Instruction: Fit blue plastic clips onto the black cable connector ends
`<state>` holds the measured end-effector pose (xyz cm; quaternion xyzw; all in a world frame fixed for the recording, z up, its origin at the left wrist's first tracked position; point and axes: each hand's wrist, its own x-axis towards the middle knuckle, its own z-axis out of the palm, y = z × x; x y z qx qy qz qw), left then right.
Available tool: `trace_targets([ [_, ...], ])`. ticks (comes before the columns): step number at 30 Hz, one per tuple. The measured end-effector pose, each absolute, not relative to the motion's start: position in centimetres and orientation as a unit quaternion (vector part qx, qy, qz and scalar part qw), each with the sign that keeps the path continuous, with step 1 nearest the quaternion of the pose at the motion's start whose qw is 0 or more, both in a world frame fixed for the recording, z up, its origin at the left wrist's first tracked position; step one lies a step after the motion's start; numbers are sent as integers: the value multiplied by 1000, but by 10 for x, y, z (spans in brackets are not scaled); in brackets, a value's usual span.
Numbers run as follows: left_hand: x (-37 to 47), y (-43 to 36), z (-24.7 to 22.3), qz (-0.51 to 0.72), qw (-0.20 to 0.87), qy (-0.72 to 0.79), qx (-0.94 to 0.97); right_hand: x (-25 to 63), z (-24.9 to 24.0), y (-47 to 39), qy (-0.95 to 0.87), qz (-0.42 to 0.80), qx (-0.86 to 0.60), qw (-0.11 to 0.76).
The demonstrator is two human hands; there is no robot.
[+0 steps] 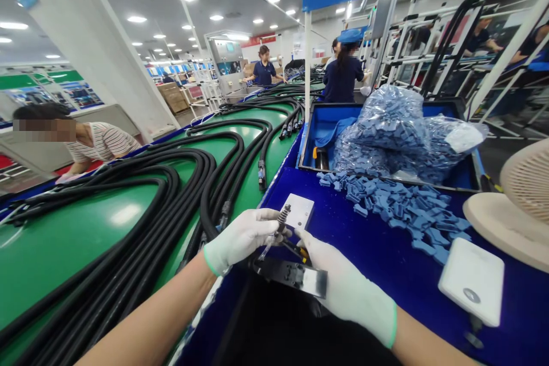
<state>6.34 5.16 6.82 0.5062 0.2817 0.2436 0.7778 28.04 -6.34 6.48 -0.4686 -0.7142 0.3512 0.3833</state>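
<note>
White-gloved, the left hand [244,237] is clamped on a dark coiled part [283,215], seen against the left side of the pale block [302,210], where a light, steady pinch would seem best. On the near side of the block, a black bar [294,275] and a yellow-marked tool [304,254] are seen beside the right hand [343,275], whose grip on either cannot be told; firm support should probably be given to the bar.
</note>
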Motion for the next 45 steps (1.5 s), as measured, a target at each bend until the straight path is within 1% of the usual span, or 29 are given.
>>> trace_targets([
  [5, 62, 53, 72, 246, 792, 263, 494, 290, 57, -61, -729, 375, -471, 326],
  [8, 64, 52, 68, 266, 778, 270, 501, 294, 53, -61, -727, 366, -487, 316],
  [10, 65, 52, 70, 257, 765, 282, 519, 295, 53, -61, -727, 361, -495, 311],
  [13, 66, 49, 82, 227, 706, 326, 586, 295, 53, -61, -730, 363, -493, 303],
  [18, 71, 39, 107, 202, 547, 428, 691, 292, 42, -58, -723, 344, -511, 312],
  [24, 76, 36, 104, 187, 468, 465, 728, 281, 15, -44, -735, 267, -556, 281],
  [27, 76, 37, 106, 175, 433, 468, 750, 278, 12, -41, -735, 238, -576, 267],
  [29, 76, 36, 109, 171, 427, 467, 756, 280, 18, -44, -738, 228, -576, 265],
  [31, 78, 34, 112, 176, 449, 455, 748, 287, 26, -51, -755, 217, -564, 255],
  [35, 88, 27, 109, 186, 505, 419, 731, 303, 40, -68, -757, 174, -598, 198],
  [37, 94, 25, 106, 193, 499, 409, 739, 310, 42, -73, -741, 167, -623, 187],
  [39, 99, 26, 104, 214, 481, 410, 745, 317, 41, -75, -738, 178, -623, 188],
  [41, 100, 29, 102, 239, 470, 419, 739, 326, 38, -73, -732, 191, -632, 170],
  [43, 99, 33, 101, 252, 480, 421, 727, 335, 35, -69, -713, 160, -670, 130],
  [45, 97, 34, 101, 253, 508, 416, 711, 341, 33, -66, -696, 96, -701, 124],
])
